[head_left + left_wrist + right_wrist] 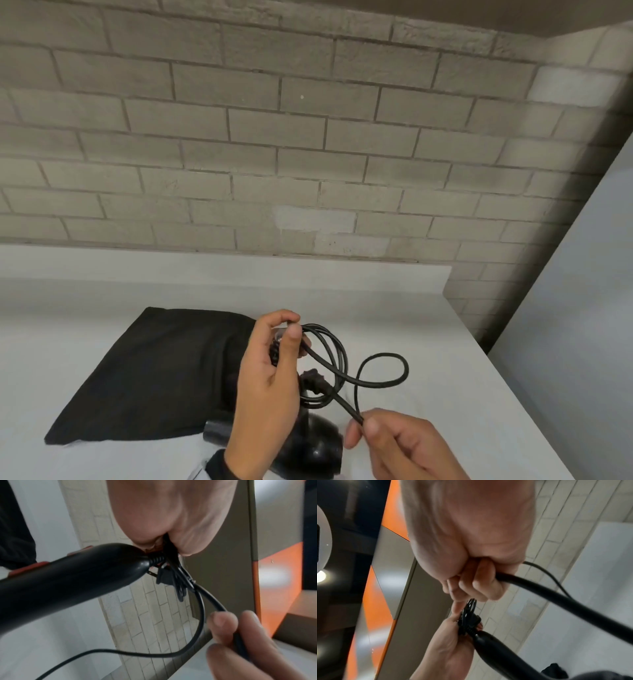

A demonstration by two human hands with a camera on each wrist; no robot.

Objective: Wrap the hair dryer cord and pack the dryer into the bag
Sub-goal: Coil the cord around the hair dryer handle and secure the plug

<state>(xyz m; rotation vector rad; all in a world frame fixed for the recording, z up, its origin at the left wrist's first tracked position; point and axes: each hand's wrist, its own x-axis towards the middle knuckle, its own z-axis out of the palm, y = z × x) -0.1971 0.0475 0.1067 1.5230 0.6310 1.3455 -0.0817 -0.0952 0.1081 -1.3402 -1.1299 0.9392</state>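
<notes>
A white table runs along a grey brick wall in my feed. Above it I see the black hair dryer, hanging body down from its handle end. My left hand curls round that end, thumb pinching gathered coils of the cord. My right hand pinches a cord strand between thumb and forefinger. The black bag lies flat behind, left of the dryer.

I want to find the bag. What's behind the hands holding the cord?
The black bag lies flat on the white table behind the left hand. That hand covers its near end, so its opening is hidden.
</notes>
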